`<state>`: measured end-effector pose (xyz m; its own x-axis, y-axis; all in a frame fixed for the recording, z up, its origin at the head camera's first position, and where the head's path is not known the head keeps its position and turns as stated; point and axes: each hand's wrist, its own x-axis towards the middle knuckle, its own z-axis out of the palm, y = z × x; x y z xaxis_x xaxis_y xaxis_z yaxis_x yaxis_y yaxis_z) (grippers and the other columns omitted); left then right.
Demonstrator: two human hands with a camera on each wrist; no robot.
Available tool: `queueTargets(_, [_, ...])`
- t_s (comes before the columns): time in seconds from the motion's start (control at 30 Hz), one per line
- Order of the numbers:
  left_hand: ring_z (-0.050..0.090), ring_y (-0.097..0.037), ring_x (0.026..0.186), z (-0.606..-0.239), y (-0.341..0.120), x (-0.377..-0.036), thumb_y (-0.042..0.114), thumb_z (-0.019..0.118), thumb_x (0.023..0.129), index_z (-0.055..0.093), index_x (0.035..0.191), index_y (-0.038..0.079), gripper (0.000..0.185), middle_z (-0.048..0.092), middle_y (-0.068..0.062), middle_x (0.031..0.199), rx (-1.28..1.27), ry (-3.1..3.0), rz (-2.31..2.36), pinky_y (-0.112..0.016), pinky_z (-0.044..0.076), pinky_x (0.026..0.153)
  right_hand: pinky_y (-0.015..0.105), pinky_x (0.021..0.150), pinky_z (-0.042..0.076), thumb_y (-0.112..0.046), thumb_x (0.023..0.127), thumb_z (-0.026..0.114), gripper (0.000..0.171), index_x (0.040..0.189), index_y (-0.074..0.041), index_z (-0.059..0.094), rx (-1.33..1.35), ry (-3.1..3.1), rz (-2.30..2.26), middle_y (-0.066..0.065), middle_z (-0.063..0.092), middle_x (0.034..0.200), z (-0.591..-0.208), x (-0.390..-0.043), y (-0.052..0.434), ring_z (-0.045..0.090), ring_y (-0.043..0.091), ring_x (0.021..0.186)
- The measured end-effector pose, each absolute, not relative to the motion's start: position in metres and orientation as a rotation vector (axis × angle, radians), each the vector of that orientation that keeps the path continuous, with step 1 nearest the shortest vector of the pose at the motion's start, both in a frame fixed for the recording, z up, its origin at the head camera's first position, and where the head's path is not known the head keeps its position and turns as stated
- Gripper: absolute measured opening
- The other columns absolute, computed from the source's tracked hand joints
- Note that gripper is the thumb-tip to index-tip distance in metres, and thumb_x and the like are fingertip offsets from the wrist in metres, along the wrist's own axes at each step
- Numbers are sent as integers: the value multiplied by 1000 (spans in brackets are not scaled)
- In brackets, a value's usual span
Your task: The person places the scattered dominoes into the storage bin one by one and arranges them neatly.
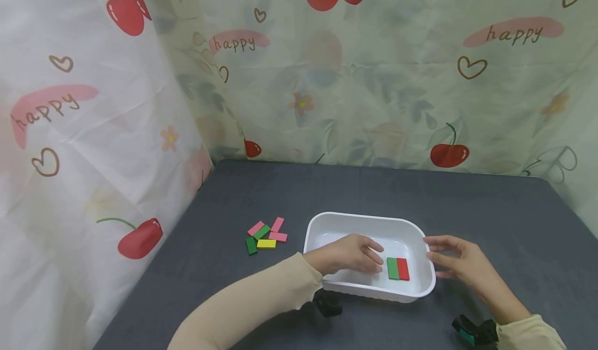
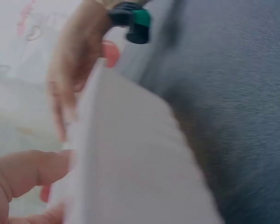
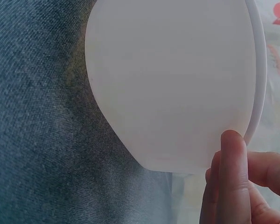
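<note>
A white plastic tray (image 1: 364, 287) stands on the dark table. Inside it, a green block (image 1: 393, 269) and a red block (image 1: 403, 269) lie flat, side by side. My left hand (image 1: 352, 255) reaches over the tray's near left side, its fingers loosely bent just left of the green block with nothing between them. In the left wrist view its fingers show beyond the tray wall (image 2: 130, 140). My right hand (image 1: 460, 259) holds the tray's right rim, and in the right wrist view a finger (image 3: 233, 172) lies against the outer wall.
Left of the tray lies a loose group of flat blocks: several pink ones (image 1: 277, 237), a yellow one (image 1: 267, 244) and green ones (image 1: 251, 245). A printed cloth (image 1: 374, 90) hangs along the back and left of the table (image 1: 261, 184). Each wrist wears a dark device (image 1: 474, 332).
</note>
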<state>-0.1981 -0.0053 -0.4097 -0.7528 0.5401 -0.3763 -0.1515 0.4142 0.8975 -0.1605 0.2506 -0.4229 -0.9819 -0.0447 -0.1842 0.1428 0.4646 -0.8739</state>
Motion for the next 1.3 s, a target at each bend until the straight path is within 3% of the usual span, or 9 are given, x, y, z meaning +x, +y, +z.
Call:
queueTargets(0.27, [68, -14, 91, -377, -31, -205, 2, 70, 85, 58, 129, 5, 45, 66, -15, 116, 437, 2004, 1457, -32, 55, 84, 39, 70, 58, -23, 88, 72, 59, 134, 5, 49, 93, 2514, -1543, 26, 55, 125, -421, -160, 250, 64, 22, 98])
queueTargets(0.57, [64, -15, 99, -353, -69, -210, 12, 69, 88, 61, 125, 16, 39, 65, -6, 114, 526, 2202, 1494, -38, 51, 91, 40, 71, 58, -26, 87, 72, 59, 134, 4, 50, 100, 2525, -1526, 24, 56, 124, -421, -162, 249, 64, 23, 99])
queueTargets(0.87, [62, -19, 106, -333, -123, -222, 13, 69, 89, 58, 128, 16, 41, 64, -10, 119, 421, 2365, 1648, -42, 48, 97, 40, 72, 58, -25, 87, 72, 60, 135, 3, 49, 121, 2513, -1518, 25, 55, 125, -421, -162, 248, 63, 22, 100])
queueTargets(1.3, [59, -27, 111, -352, -209, -249, 12, 67, 91, 53, 132, 14, 44, 60, -16, 124, 261, 2581, 1729, -49, 41, 103, 39, 71, 58, -24, 88, 72, 59, 135, 4, 49, 103, 2518, -1529, 22, 57, 121, -422, -160, 251, 64, 22, 99])
